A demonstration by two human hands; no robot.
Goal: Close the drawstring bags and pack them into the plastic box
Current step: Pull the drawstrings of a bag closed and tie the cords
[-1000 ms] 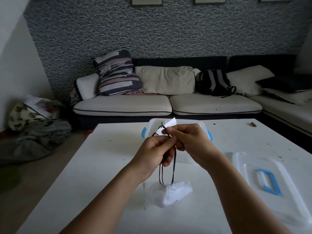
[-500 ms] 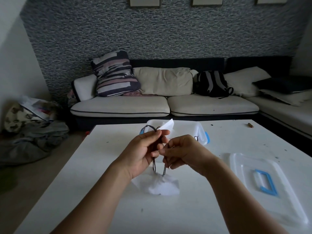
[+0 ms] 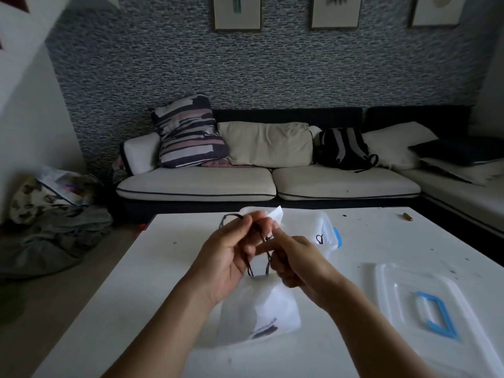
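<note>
Before the plastic box (image 3: 324, 227): white drawstring bag (image 3: 261, 309), now hanging lower beneath its dark cords (image 3: 252, 264). Left hand (image 3: 226, 257) and right hand (image 3: 297, 261), fingers curled, pinch cords, closer together than before; mouth apparently cinching, packing pending.

— Where are the hands?
— Both raised in front of the chest, forearms angling in from below to meet in the middle. The left hand (image 3: 230, 257) has its thumb and fingers pinched together at the top.
— And the right?
— The right hand (image 3: 297, 264) is curled, index finger extended toward the left fingertips.
</note>
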